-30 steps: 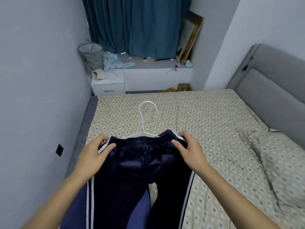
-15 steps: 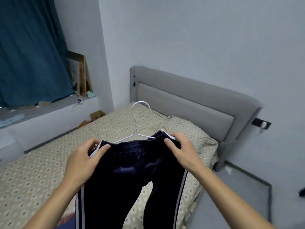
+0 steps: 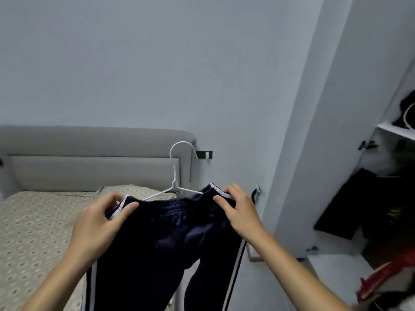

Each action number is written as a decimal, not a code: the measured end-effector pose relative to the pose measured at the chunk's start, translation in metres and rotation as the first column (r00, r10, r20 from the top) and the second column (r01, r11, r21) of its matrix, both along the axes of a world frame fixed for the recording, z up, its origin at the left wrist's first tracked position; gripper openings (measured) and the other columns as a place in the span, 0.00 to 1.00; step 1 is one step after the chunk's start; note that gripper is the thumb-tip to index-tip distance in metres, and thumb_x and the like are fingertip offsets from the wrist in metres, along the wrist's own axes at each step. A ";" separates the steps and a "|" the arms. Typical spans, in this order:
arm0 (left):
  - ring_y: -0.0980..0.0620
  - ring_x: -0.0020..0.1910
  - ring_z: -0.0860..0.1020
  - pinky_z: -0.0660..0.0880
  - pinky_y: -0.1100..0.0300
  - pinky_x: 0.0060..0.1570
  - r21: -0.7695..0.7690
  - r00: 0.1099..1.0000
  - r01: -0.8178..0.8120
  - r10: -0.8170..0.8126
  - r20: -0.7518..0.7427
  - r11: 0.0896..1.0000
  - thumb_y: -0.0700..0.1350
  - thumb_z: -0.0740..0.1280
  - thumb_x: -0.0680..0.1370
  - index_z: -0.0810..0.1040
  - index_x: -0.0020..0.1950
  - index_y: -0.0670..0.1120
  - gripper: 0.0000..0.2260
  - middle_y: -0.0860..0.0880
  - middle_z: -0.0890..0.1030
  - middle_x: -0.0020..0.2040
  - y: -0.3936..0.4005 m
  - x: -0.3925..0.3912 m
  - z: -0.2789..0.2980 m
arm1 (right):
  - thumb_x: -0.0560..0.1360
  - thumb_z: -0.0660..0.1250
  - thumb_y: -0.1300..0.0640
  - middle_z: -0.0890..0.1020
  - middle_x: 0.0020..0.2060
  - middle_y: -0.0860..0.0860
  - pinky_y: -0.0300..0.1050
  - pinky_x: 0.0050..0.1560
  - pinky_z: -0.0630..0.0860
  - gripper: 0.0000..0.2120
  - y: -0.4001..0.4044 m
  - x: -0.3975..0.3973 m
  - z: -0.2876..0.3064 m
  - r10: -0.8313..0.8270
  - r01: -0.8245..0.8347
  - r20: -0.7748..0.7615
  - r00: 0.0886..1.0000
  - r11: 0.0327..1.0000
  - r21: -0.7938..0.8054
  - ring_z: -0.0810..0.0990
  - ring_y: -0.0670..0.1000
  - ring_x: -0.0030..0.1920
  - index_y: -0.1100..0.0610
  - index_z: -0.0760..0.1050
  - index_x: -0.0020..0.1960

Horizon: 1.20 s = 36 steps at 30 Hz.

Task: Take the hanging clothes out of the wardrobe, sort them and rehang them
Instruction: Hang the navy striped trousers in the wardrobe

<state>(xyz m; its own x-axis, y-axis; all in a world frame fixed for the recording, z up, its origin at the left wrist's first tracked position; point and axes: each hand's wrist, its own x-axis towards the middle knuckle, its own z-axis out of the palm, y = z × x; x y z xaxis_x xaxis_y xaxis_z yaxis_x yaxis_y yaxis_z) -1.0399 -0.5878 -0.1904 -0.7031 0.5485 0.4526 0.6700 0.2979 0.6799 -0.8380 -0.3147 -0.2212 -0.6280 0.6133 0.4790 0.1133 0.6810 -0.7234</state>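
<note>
Trousers [image 3: 161,243] on hanger [image 3: 175,185]; both hands pinch waistband.

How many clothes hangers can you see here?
1 for certain: the white hanger carrying the navy track pants, gripped by both hands. A white curve in the wardrobe may be another; more could be hidden.

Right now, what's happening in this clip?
A person is holding a pair of dark navy track pants with white side stripes, mounted on a white hanger. The left hand pinches the waistband at one end, and the right hand grips the other end. The pant legs hang down freely. An open wardrobe with dark clothes inside stands on the right, so the pants look about to be rehung. A bed with a grey headboard sits behind on the left.
</note>
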 end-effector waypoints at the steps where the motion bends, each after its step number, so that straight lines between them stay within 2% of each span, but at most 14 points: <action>1: 0.58 0.38 0.80 0.71 0.59 0.38 -0.002 0.998 0.058 -0.058 -0.002 0.998 0.56 0.75 0.77 0.80 0.46 0.55 0.07 0.57 0.83 0.39 0.028 0.007 0.002 | 0.77 0.68 0.39 0.76 0.41 0.42 0.49 0.49 0.73 0.13 0.019 0.018 0.000 -0.045 0.045 0.004 0.999 0.999 -0.001 0.76 0.46 0.45 0.49 0.75 0.44; 4: 0.57 0.37 0.79 0.72 0.56 0.38 0.000 0.985 0.172 -0.172 -0.029 0.985 0.62 0.73 0.77 0.79 0.47 0.53 0.14 0.55 0.82 0.39 0.107 0.031 0.002 | 0.79 0.72 0.46 0.77 0.40 0.43 0.48 0.49 0.72 0.11 0.076 0.070 0.003 -0.160 0.160 0.004 0.987 0.987 0.017 0.75 0.47 0.46 0.50 0.74 0.44; 8: 0.56 0.37 0.78 0.71 0.58 0.38 0.014 0.962 0.271 -0.271 -0.022 0.962 0.57 0.73 0.77 0.79 0.46 0.49 0.12 0.54 0.82 0.38 0.199 0.066 0.003 | 0.79 0.72 0.47 0.79 0.42 0.42 0.48 0.53 0.74 0.09 0.140 0.130 0.014 -0.289 0.289 -0.008 0.957 0.957 0.036 0.76 0.47 0.48 0.50 0.77 0.47; 11: 0.57 0.36 0.77 0.70 0.61 0.37 0.014 0.936 0.352 -0.352 -0.005 0.936 0.57 0.72 0.76 0.79 0.44 0.48 0.12 0.54 0.82 0.37 0.257 0.086 0.000 | 0.78 0.73 0.47 0.79 0.43 0.39 0.51 0.55 0.74 0.07 0.176 0.166 0.015 -0.368 0.369 -0.024 0.929 0.927 0.062 0.77 0.46 0.49 0.49 0.77 0.47; 14: 0.54 0.35 0.77 0.70 0.58 0.37 0.005 0.910 0.415 -0.415 -0.004 0.910 0.59 0.72 0.76 0.79 0.45 0.47 0.15 0.52 0.81 0.36 0.309 0.099 -0.006 | 0.78 0.73 0.47 0.79 0.44 0.38 0.53 0.56 0.74 0.08 0.207 0.194 0.010 -0.450 0.450 -0.030 0.893 0.888 0.092 0.77 0.46 0.49 0.48 0.76 0.47; 17: 0.50 0.38 0.80 0.72 0.55 0.38 0.024 0.869 0.495 -0.495 0.019 0.869 0.64 0.74 0.76 0.79 0.49 0.50 0.18 0.52 0.81 0.37 0.359 0.107 -0.015 | 0.78 0.73 0.47 0.79 0.44 0.37 0.52 0.56 0.74 0.08 0.236 0.214 0.006 -0.539 0.538 -0.025 0.842 0.834 0.121 0.76 0.45 0.49 0.47 0.76 0.47; 20: 0.51 0.36 0.79 0.74 0.51 0.39 0.036 0.834 0.551 -0.552 0.016 0.834 0.69 0.68 0.73 0.79 0.49 0.53 0.20 0.53 0.81 0.36 0.409 0.113 -0.020 | 0.78 0.73 0.46 0.78 0.44 0.37 0.54 0.56 0.74 0.08 0.266 0.230 0.003 -0.600 0.596 -0.015 0.800 0.791 0.140 0.75 0.44 0.49 0.48 0.76 0.47; 25: 0.47 0.35 0.78 0.73 0.53 0.38 0.022 0.740 0.670 -0.669 0.069 0.742 0.67 0.71 0.76 0.78 0.50 0.52 0.19 0.50 0.80 0.34 0.495 0.120 -0.025 | 0.77 0.66 0.38 0.79 0.46 0.39 0.59 0.56 0.75 0.11 0.311 0.251 0.000 -0.687 0.682 -0.006 0.727 0.721 0.123 0.76 0.46 0.51 0.46 0.75 0.48; 28: 0.47 0.34 0.77 0.73 0.53 0.38 0.013 0.702 0.711 -0.710 0.063 0.703 0.62 0.72 0.77 0.77 0.50 0.51 0.16 0.50 0.78 0.33 0.541 0.127 -0.024 | 0.77 0.69 0.41 0.79 0.46 0.40 0.61 0.56 0.74 0.10 0.338 0.261 0.000 -0.732 0.729 -0.017 0.681 0.675 0.114 0.76 0.47 0.51 0.47 0.77 0.49; 30: 0.48 0.35 0.77 0.75 0.50 0.39 0.009 0.677 0.734 -0.733 0.066 0.679 0.63 0.72 0.77 0.77 0.50 0.51 0.16 0.50 0.79 0.34 0.570 0.135 -0.024 | 0.78 0.70 0.43 0.79 0.46 0.39 0.61 0.57 0.74 0.09 0.357 0.269 -0.001 -0.762 0.758 -0.005 0.648 0.644 0.107 0.75 0.47 0.51 0.48 0.77 0.50; 33: 0.46 0.37 0.80 0.77 0.45 0.40 0.005 0.620 0.782 -0.778 0.096 0.624 0.61 0.72 0.78 0.78 0.51 0.50 0.15 0.50 0.81 0.35 0.616 0.148 -0.028 | 0.76 0.66 0.37 0.79 0.47 0.39 0.59 0.58 0.74 0.13 0.384 0.281 -0.006 -0.803 0.801 -0.005 0.596 0.594 0.075 0.74 0.44 0.52 0.46 0.77 0.50; 36: 0.50 0.34 0.77 0.76 0.49 0.38 -0.013 0.608 0.793 -0.791 0.071 0.609 0.62 0.74 0.77 0.77 0.49 0.51 0.16 0.52 0.80 0.34 0.662 0.167 -0.031 | 0.75 0.65 0.35 0.80 0.48 0.38 0.58 0.59 0.74 0.14 0.418 0.298 -0.013 -0.824 0.823 -0.004 0.567 0.566 0.050 0.74 0.43 0.53 0.45 0.77 0.50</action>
<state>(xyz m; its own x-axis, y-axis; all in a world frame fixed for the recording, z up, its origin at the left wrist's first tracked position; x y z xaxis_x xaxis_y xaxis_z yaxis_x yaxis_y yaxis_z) -0.8732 0.0739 -0.2214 -0.0075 0.9191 0.3939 0.6215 -0.3043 0.7219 -0.5401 0.1031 -0.2342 0.1305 0.8495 0.5112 0.6528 0.3145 -0.6892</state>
